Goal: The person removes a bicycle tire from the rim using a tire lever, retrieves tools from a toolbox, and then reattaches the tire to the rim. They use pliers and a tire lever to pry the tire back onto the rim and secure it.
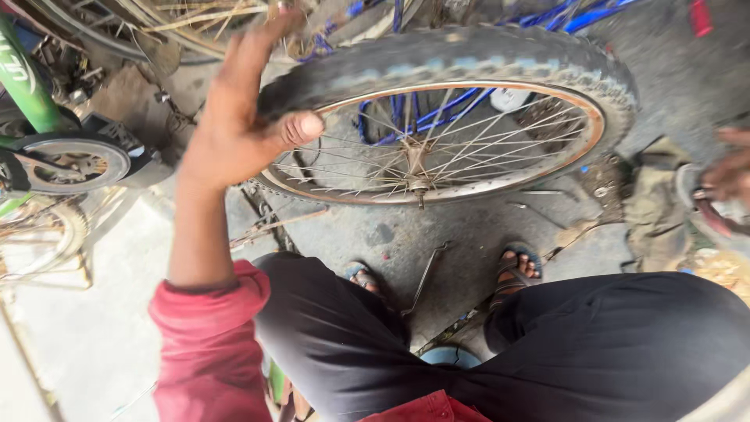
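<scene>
Bicycle wheel (437,117) lying tilted on ground (437,234), before person's two feet (516,270). Left hand (234,117) raised at wheel's left edge, thumb over tyre. Right hand (730,184) at frame's right edge, on round object there, blurred. Chainring (74,160) with frame tube (27,78) far left. Rod (426,273) on ground between feet.

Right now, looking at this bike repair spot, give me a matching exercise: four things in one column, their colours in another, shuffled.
Things:
1. sleeve
2. trousers
3. bike frame behind the wheel
4. tube at the far left

Colours:
A. green
B. blue
C. red
D. black

Pairs: 1-C, 2-D, 3-B, 4-A

The left hand rests on the tyre.
</scene>
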`<state>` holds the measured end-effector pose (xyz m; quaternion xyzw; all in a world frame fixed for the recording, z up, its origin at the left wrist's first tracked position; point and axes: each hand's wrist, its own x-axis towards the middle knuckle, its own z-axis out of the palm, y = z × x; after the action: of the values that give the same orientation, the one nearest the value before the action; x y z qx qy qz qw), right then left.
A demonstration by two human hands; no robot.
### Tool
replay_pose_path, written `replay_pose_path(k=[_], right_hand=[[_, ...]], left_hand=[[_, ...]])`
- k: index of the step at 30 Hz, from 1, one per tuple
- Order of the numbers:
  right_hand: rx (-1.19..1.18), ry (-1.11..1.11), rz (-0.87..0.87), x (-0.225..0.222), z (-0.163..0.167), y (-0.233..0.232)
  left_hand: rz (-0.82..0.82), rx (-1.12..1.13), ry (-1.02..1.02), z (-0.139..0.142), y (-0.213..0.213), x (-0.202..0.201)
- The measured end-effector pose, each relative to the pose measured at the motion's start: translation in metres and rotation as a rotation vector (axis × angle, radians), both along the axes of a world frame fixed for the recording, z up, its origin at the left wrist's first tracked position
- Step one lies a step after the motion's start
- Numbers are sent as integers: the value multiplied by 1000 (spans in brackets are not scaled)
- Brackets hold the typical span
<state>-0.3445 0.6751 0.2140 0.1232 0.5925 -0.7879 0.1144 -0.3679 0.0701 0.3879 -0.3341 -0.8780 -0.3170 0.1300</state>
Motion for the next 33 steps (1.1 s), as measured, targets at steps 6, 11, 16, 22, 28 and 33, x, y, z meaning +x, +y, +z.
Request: replay_pose_path(k=[6, 11, 16, 22, 28, 33], right_hand=[[237, 11, 503, 52, 81, -90], [17, -176, 773, 126, 80, -211], [-85, -436, 594, 167, 52, -238], [-401, -618, 208, 210, 16, -267], [-666, -424, 266, 210, 24, -278], [-544, -134, 463, 190, 63, -318]], left_hand=[[411, 201, -29, -79, -15, 4], [520, 131, 151, -70, 19, 16], [397, -29, 200, -33, 48, -3], [410, 87, 74, -21, 59, -58], [372, 115, 114, -28, 51, -66], [333, 163, 120, -35, 26, -58]])
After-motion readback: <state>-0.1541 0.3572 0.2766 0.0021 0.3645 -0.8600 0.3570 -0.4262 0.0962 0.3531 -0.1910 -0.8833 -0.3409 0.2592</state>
